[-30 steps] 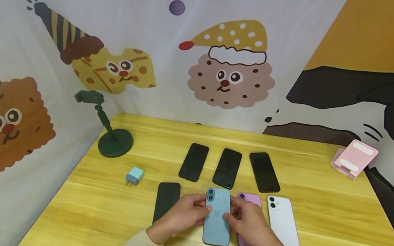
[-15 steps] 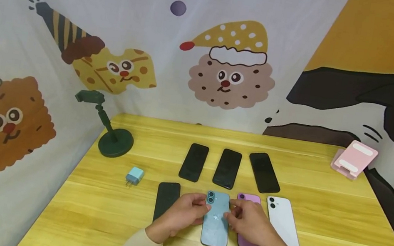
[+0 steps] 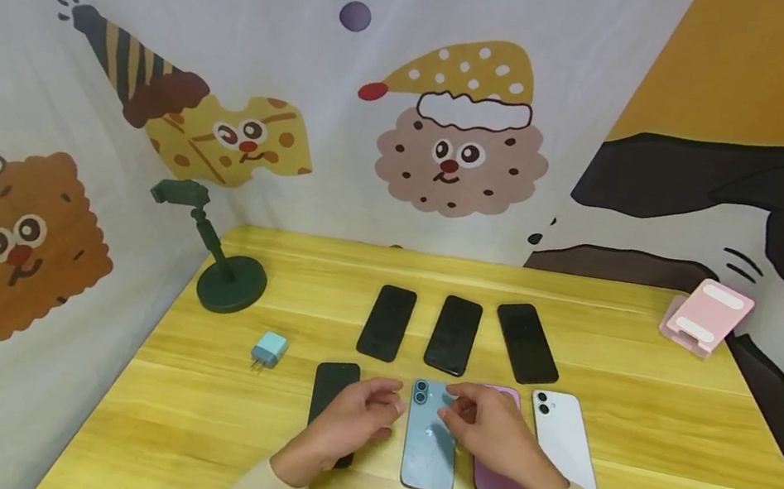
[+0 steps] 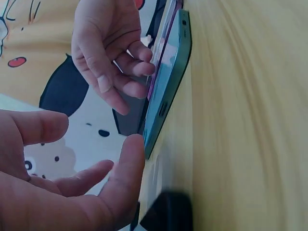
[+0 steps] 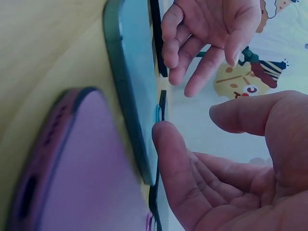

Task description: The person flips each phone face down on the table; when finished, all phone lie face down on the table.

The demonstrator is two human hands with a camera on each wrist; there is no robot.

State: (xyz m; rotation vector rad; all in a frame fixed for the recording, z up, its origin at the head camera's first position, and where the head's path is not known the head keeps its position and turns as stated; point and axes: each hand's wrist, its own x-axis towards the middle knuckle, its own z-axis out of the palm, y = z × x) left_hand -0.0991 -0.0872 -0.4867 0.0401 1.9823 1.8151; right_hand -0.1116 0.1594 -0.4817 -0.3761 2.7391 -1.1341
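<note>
A light blue smartphone lies back up on the table, twin camera lenses at its top left. My left hand hovers off its left side with fingers loosely bent and nothing in them, partly covering a black smartphone. From the right, my right hand overlaps the light blue phone's upper right edge and a purple smartphone. In the right wrist view, thumb and fingers of the right hand are apart, with no phone between them. The left wrist view shows the light blue phone lying flat.
A white smartphone lies at the right. Behind are three dark phones, the middle one among them. A blue charger plug and a green stand are at the left, a pink phone holder at the back right.
The light blue phone has slid slightly toward me and been let go. Both hands have come off its sides, the left hand moving left and the right hand lifting.
</note>
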